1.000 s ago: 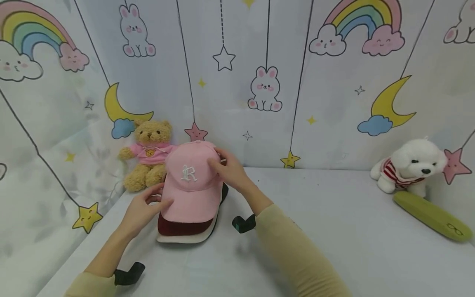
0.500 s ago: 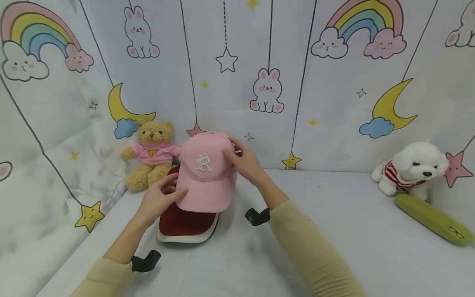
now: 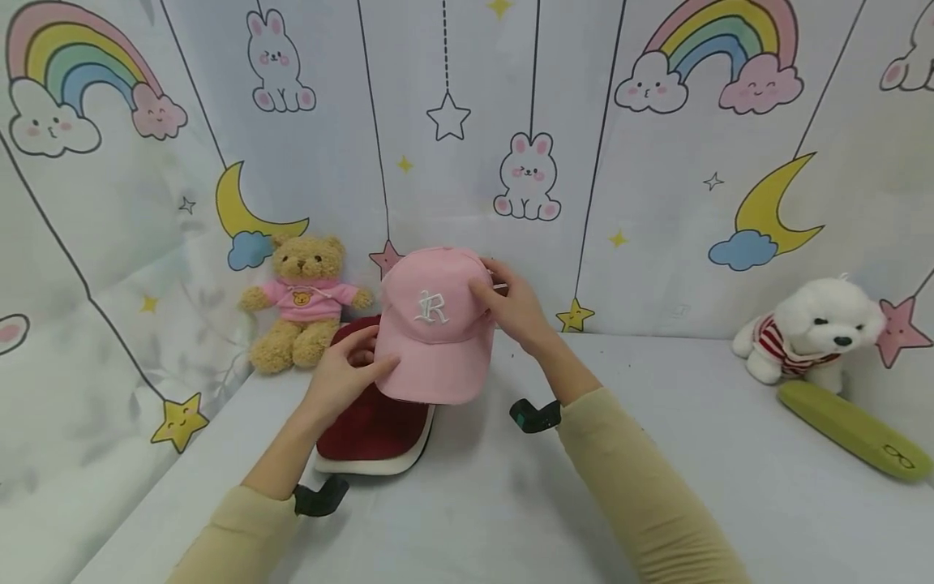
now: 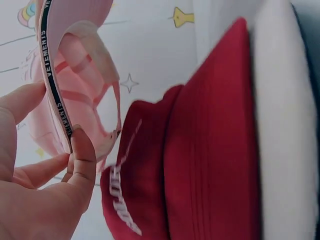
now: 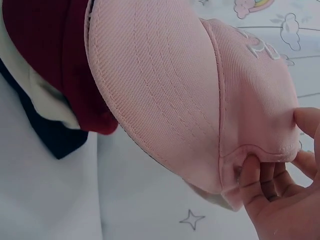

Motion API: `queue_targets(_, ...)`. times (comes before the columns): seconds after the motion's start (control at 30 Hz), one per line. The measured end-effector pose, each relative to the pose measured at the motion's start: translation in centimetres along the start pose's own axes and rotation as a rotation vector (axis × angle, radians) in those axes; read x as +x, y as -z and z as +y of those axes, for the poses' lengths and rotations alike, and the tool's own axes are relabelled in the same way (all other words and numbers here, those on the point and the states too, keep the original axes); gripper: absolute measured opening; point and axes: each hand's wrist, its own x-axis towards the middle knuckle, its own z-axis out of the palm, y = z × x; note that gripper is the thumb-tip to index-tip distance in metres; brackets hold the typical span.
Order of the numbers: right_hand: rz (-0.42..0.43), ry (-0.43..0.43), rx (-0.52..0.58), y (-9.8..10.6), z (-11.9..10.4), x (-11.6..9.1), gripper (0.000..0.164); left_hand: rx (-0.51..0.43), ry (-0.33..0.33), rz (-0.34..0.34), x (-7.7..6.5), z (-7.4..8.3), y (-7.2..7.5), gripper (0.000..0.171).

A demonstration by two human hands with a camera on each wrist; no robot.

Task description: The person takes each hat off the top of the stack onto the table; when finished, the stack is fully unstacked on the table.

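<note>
Both hands hold a pink baseball cap [image 3: 438,324] with a white letter R, raised off a stack of caps. The left hand [image 3: 341,381] pinches the brim's left edge between thumb and fingers. On the crown's right side, the right hand [image 3: 520,312] grips the lower rim, its thumb on the outside. Below and to the left lies a dark red cap [image 3: 372,430] with white lettering, on top of a white cap [image 3: 368,467]. Under these, a dark navy cap [image 5: 50,130] shows in the right wrist view. The pink cap's hollow inside [image 4: 80,95] faces the left wrist camera.
A teddy bear [image 3: 302,296] in a pink hoodie sits behind the stack, against the patterned backdrop [image 3: 467,162]. At the right stands a white plush dog [image 3: 810,332], with a green glasses case [image 3: 854,430] in front of it on the white table [image 3: 657,454].
The pink cap has come up off the stack and moved to the right in both hands. More of the dark red cap beneath is uncovered.
</note>
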Motion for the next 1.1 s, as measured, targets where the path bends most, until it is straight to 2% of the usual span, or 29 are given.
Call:
queue_targets(0.3,0.027,-0.023,0.012,2.5,0.4,-0.6,0.051,-0.028,-0.013,-0.007,1.1,0.7,-2.7,0.062)
queue_targets(0.53,0.052,-0.051,0.003,4.5,1.6,-1.1,0.051,-0.028,-0.040,-0.019,1.7,1.0,-4.7,0.062)
queue_targets(0.7,0.066,-0.064,0.003,5.5,2.3,-1.8,0.050,-0.042,-0.035,-0.024,1.9,1.1,-6.2,0.062)
queue_targets(0.9,0.091,-0.087,-0.027,6.4,3.7,-2.6,0.053,-0.010,-0.032,-0.015,1.8,1.1,-7.9,0.059)
queue_targets(1.1,0.093,-0.135,-0.045,7.0,5.2,-3.3,0.054,0.051,-0.053,-0.013,1.8,0.5,-9.9,0.054)
